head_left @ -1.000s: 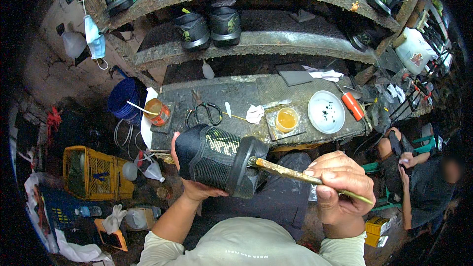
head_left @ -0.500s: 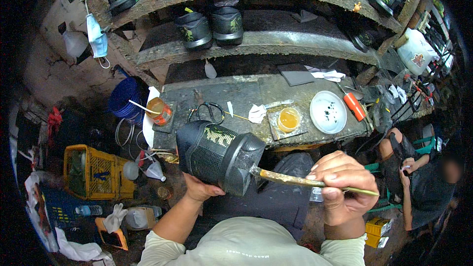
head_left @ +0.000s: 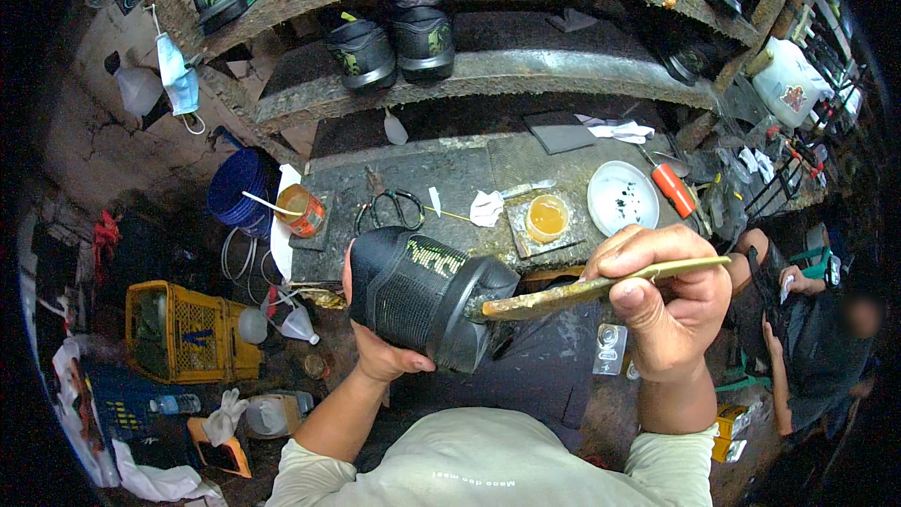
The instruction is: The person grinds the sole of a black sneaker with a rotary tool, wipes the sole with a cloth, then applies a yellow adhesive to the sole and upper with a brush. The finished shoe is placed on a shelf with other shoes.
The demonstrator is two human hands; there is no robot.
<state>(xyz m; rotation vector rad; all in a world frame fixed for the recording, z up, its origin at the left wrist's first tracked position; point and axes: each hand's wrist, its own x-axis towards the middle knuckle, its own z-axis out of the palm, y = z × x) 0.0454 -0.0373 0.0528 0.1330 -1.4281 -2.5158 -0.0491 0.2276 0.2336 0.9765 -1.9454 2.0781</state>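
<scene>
A black mesh shoe (head_left: 404, 289) with a yellow-green pattern lies tilted in my left hand (head_left: 383, 355), whose fingers wrap under and behind it. Its thick black sole faces right. My right hand (head_left: 671, 305) pinches a thin wooden-handled brush (head_left: 563, 298) between thumb and fingers. The brush's tip end meets the sole's edge, and its bristles are hard to make out against the sole. Just beyond the brush, a cup of amber liquid (head_left: 547, 219) stands on a small board on the bench.
On the bench (head_left: 450, 169) are an orange jar (head_left: 300, 209) with a white stick, black-handled scissors (head_left: 389, 210), a white bowl (head_left: 621, 195) with dark specks and an orange-handled tool (head_left: 672, 190). Shoes (head_left: 422, 42) stand on shelves above. A person (head_left: 817, 338) sits at the right.
My right hand has moved up, swinging the brush's handle end higher while its tip stays by the sole. The shoe has shifted slightly right in my left hand.
</scene>
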